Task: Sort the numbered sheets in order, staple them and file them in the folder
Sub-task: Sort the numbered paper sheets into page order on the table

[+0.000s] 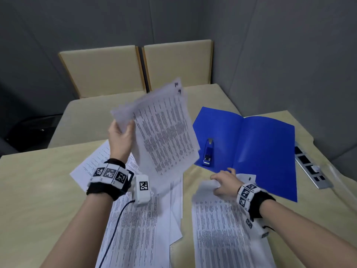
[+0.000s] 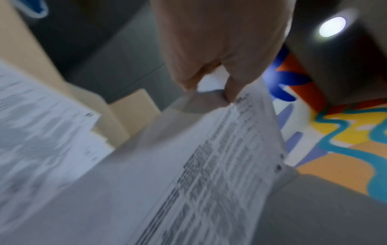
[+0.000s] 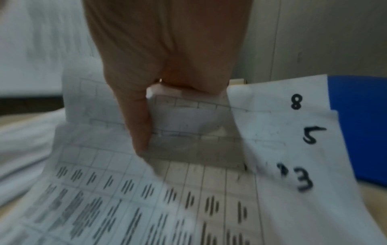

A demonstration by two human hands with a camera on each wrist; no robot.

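My left hand holds a few printed sheets up above the table, pinched at their left edge; handwritten numbers show at their top corner. My right hand grips the top edge of a small stack of sheets lying at the front right, the fingers curled round it. Those sheets are fanned, with corners marked 8, 5 and 3. More sheets lie spread under my left arm. The blue folder lies open beyond my right hand, and a blue stapler rests on its left half.
A grey power strip lies at the table's right edge beside the folder. Two beige chair backs stand behind the table against a grey wall. A cable runs from my left wrist camera across the loose sheets.
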